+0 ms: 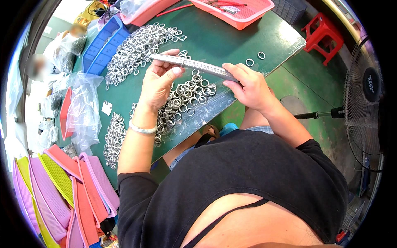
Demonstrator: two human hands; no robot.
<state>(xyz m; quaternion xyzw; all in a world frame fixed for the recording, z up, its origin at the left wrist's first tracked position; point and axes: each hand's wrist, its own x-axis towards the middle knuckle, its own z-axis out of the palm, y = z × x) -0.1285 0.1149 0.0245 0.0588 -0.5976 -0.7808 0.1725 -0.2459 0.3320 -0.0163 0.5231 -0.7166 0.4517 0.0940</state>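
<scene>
A long grey metal ring mandrel point(206, 67) with marks along its side is held level above the table. My right hand point(253, 86) grips its right end, thumb below and fingers over the top. A metal ring point(182, 61) appears to sit around the mandrel, left of its middle. Thumb and fingers of my left hand point(157, 84) close about the mandrel at that ring, partly hidden behind it. Beneath my hands lies a heap of metal rings point(186, 93). A larger heap of silvery rings point(134, 51) spreads beyond my left hand, and a smaller pile point(115, 138) lies left of my forearm.
Two loose rings point(249, 62) lie near the right edge of the green table point(231, 41). Pink baskets point(244, 20) and a blue bin point(103, 47) stand at the back. Stacked colored baskets point(62, 194) fill the lower left. At right are a red stool point(324, 35) and a fan point(368, 91).
</scene>
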